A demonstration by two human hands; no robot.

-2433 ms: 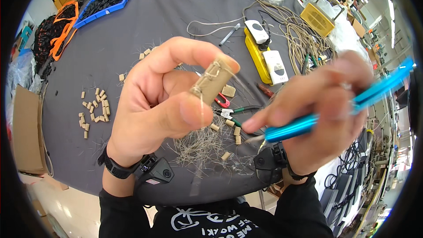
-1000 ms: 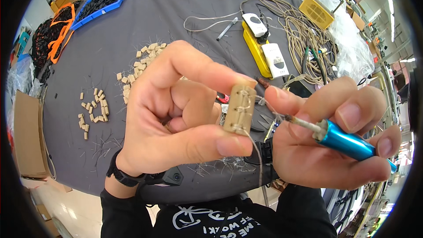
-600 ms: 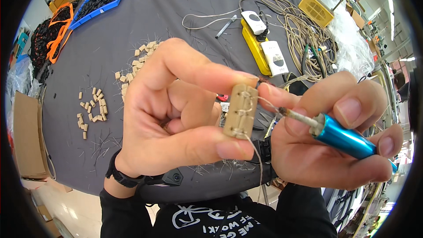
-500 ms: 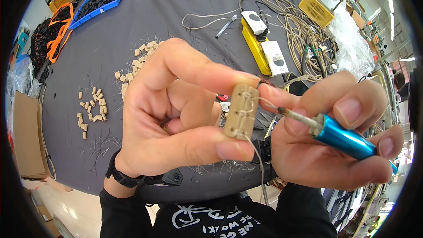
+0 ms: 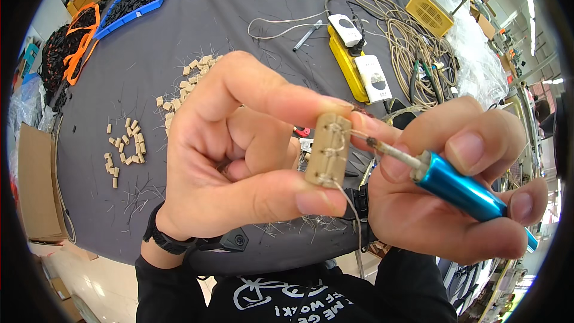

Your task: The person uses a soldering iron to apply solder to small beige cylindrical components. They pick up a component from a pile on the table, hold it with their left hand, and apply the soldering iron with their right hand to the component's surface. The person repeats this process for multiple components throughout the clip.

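Between thumb and forefinger, my left hand (image 5: pixel 221 143) pinches a small tan block (image 5: pixel 326 152) upright, its face crossed by several thread stitches. From the block's lower end a loose pale thread (image 5: pixel 357 218) hangs down. My right hand (image 5: pixel 412 221) is wrapped round a pen-shaped tool (image 5: pixel 463 188) with a shiny blue barrel. Its pale shaft narrows to a dark, scorched-looking tip just right of the block, near a short thread at the upper right corner. Whether the tip touches that thread, I cannot tell. The right forefinger and thumb lie close behind the block.
Small tan blocks (image 5: pixel 139 143) lie in loose groups on the grey cloth (image 5: pixel 275 72), among thread scraps. A yellow power strip (image 5: pixel 347 66) with white plugs and coiled cable (image 5: pixel 406 36) sits far right. At the far left are a blue tray (image 5: pixel 134 12) and a cardboard box (image 5: pixel 39 185).
The blue tool has shifted slightly left, bringing its dark tip closer to the block's upper right corner. The left hand and the block have hardly moved.
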